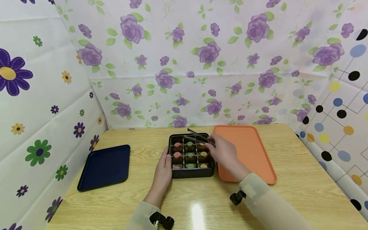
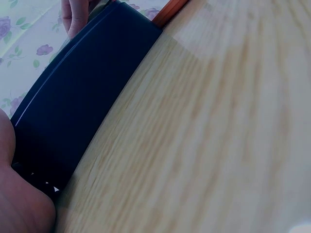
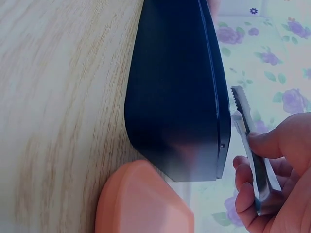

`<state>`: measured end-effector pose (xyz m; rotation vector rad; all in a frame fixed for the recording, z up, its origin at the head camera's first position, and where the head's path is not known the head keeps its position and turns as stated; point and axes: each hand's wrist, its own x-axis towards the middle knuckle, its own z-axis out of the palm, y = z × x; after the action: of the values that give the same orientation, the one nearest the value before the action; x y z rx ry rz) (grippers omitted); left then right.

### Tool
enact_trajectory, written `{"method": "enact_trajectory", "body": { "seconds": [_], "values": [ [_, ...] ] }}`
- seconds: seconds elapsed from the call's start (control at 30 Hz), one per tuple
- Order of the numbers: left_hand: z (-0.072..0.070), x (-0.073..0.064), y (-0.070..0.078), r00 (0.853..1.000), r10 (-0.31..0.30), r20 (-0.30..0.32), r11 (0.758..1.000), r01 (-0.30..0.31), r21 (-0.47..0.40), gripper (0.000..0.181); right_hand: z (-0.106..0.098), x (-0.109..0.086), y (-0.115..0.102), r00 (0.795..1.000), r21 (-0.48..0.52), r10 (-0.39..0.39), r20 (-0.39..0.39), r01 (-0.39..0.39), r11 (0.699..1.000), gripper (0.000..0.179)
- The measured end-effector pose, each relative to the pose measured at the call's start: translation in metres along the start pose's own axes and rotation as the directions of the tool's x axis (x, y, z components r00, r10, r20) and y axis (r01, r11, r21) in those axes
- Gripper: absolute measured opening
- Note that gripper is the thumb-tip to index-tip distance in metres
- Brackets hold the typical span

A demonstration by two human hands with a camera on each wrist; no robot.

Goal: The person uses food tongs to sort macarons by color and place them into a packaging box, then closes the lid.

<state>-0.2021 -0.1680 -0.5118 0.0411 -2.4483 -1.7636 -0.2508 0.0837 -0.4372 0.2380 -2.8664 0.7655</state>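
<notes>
A black box with a divided tray stands on the table, holding small round pieces in columns of pink, green and yellow. My left hand lies along the box's left side, fingers straight against the wall. Metal tongs are pinched between the thumb and fingers of my right hand, over the box's back right part. Their tips are apart, above the rear compartments, with nothing seen between them. In the right wrist view, the tongs show toothed tips beyond the box's rim.
An orange tray lies right of the box, partly under my right forearm. At the table's left side is a dark blue tray. Flowered cloth hangs behind the wooden table.
</notes>
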Motion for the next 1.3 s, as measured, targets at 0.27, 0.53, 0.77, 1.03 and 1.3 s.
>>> {"method": "enact_trajectory", "body": {
  "seconds": [0.27,0.53,0.77,1.03,1.3],
  "values": [
    [0.000,0.000,0.000,1.000,0.007,0.016,1.000,-0.007,-0.029,0.057,-0.007,-0.002,0.008,1.000,0.034,-0.014,-0.026,0.015,0.999,0.038],
    [-0.001,0.000,0.001,1.000,0.007,0.015,1.000,-0.006,-0.025,0.057,-0.015,-0.006,0.019,0.999,0.067,-0.002,-0.047,0.006,0.998,0.038],
    [0.000,0.000,0.001,1.000,0.009,0.018,0.999,-0.009,-0.033,0.056,-0.027,-0.013,0.033,0.998,0.062,0.010,-0.058,-0.006,0.998,0.037],
    [-0.001,0.000,0.000,0.999,0.011,0.037,0.998,-0.009,-0.056,0.057,-0.041,-0.022,0.048,0.997,0.064,0.021,-0.069,-0.016,0.998,0.039],
    [-0.001,-0.001,0.000,0.999,0.004,0.045,0.999,-0.002,-0.051,0.057,-0.053,-0.030,0.067,0.996,0.077,0.034,-0.088,-0.027,0.997,0.042]
  ]
}}
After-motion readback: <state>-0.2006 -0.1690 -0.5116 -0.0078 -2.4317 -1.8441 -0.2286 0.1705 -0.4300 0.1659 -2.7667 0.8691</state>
